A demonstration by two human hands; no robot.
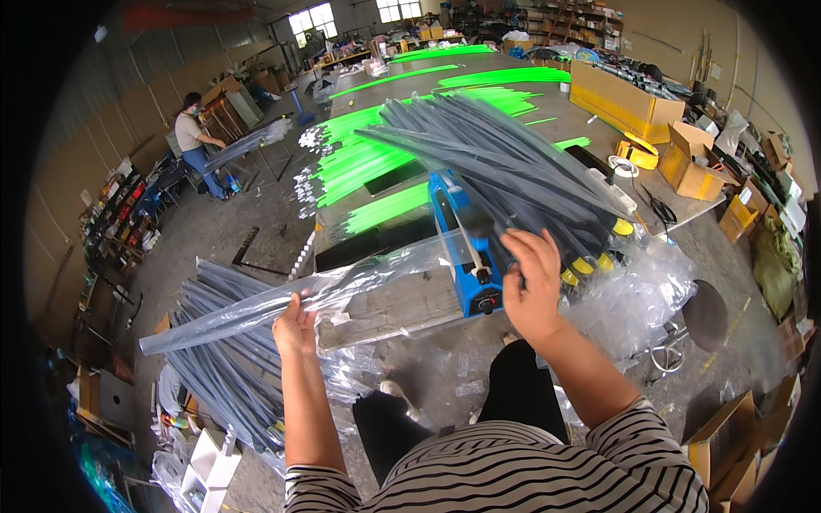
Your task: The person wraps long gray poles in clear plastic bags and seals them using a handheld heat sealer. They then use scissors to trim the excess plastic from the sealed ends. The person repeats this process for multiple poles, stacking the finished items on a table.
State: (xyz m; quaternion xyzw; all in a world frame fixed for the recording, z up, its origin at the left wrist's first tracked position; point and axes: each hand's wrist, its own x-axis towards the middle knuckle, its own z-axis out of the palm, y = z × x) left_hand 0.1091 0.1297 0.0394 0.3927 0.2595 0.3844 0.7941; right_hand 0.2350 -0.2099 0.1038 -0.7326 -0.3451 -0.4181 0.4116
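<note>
My left hand (295,332) pinches the lower edge of a long clear plastic sleeve (368,272), which stretches from the lower left toward the sealer. The sleeve's far right end lies across a blue hand-lever bag sealer (478,286) on the table; whether anything is inside the sleeve I cannot make out. My right hand (532,286) is just right of the sealer's dark lever end (476,223), fingers apart and slightly blurred, with nothing visible in them. Behind the sealer lies a big pile of grey bagged strips (505,154), with yellow ends at the near side.
Bright green rods (368,171) cover much of the table. More bagged strips (227,342) lie low at the left. Crumpled clear plastic (637,295) is at the right, by cardboard boxes (697,162) and a yellow tape-like tool (637,152). Another person (195,145) stands far left.
</note>
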